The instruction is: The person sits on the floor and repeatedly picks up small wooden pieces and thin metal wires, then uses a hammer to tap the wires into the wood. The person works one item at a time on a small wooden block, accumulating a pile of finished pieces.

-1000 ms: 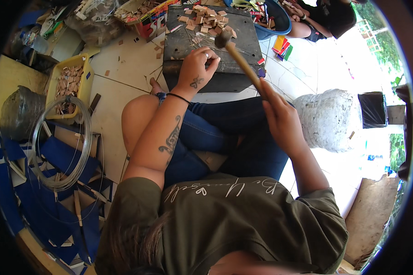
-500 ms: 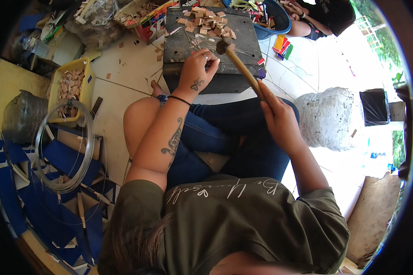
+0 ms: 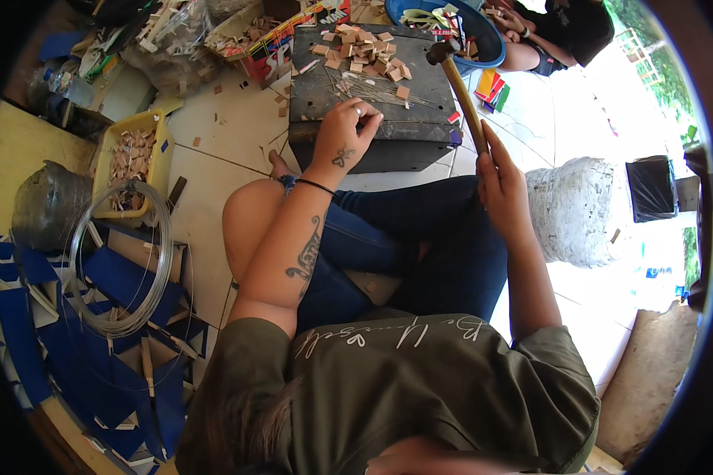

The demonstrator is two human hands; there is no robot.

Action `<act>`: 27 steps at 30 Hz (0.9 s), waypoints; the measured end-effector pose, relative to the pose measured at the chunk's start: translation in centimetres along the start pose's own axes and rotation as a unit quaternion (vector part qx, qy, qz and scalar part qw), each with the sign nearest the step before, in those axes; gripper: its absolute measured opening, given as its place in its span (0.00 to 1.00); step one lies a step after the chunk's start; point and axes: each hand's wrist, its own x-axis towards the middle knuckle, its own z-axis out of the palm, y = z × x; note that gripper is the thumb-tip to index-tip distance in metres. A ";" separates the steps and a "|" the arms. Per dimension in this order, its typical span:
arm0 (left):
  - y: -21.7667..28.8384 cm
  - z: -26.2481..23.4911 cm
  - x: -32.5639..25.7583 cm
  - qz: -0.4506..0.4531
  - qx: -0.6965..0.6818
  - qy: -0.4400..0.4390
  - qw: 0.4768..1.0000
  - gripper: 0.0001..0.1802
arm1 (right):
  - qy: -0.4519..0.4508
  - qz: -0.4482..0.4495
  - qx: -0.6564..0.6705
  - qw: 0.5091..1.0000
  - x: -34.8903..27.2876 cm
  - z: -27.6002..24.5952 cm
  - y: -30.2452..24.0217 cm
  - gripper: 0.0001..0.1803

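From where I stand: dark green shirt point(image 3: 420, 380) nearest, white cursive across chest. Tattooed lettering on left forearm point(image 3: 281, 257). Right hand point(image 3: 502, 186) farther out, fingers wrapped round handle of hammer point(image 3: 467, 99). Hammer beside block's right edge as seen; long axis runs away from person, slanting left, head at far end. Left hand point(image 3: 346, 133) at near edge of black block point(image 3: 404, 150), thumb and fingers pressed together; can't tell if pinching anything. Beyond: thin wires point(image 3: 384, 90), wood pieces point(image 3: 364, 51), carton point(image 3: 281, 51) with bold printed lettering.

Scuffed dark block point(image 3: 310, 111) on tiled floor point(image 3: 214, 127), small wooden squares point(image 3: 363, 54) heaped on top, thin wires point(image 3: 376, 89) alongside
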 end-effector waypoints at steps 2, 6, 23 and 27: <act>0.0 0.0 0.0 -0.023 -0.004 -0.004 1.000 0.04 | -0.014 0.030 0.022 0.999 0.6 -0.2 0.0 0.24; 0.0 -0.3 -0.1 -0.005 0.010 0.002 1.000 0.03 | -0.045 0.031 0.007 0.998 -0.1 0.1 -0.7 0.25; 0.2 0.4 -0.5 0.024 0.022 0.042 0.999 0.04 | -0.062 -0.132 -0.111 0.983 -3.3 1.1 -3.2 0.30; 0.2 0.3 -0.5 0.028 0.042 0.036 0.998 0.04 | -0.082 -0.125 -0.096 0.984 -3.0 1.1 -2.9 0.29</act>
